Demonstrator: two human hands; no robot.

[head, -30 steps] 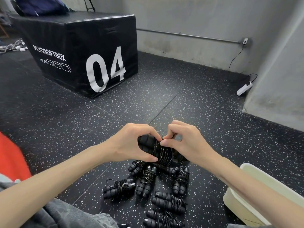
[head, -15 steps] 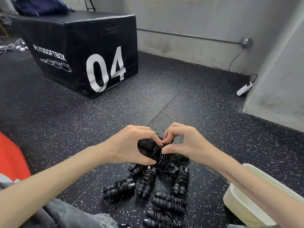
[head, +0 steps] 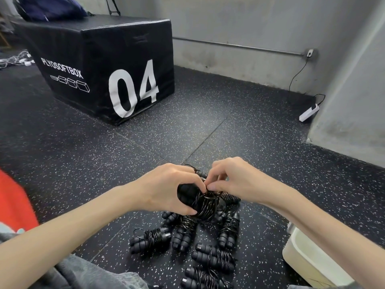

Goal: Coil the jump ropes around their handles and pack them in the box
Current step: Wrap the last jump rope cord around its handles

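Your left hand (head: 166,188) is curled around the black handles of a jump rope (head: 200,200), gripping the bundle from the left with the thumb underneath and the fingers over the top. Your right hand (head: 239,182) comes in from the right, its thumb and fingertips pinched on the thin black cord at the top of the coil, right against your left fingers. The cord already sits in several tight loops around the middle of the handles, and a short end piece sticks up between your two hands. You hold the bundle in the air above the floor (head: 229,138).

Directly below it lies a pile of wound ropes (head: 208,247), each one a pair of black handles wrapped in cord, lying close together and partly touching on the speckled black floor. The cream-coloured box (head: 300,255) stands at the lower right, just beside your right forearm and near the pile; its inside is mostly out of view.

Farther back on the left stands a large black padded block (head: 93,59) marked "04". A white power strip (head: 309,112) lies by the grey wall at the right.
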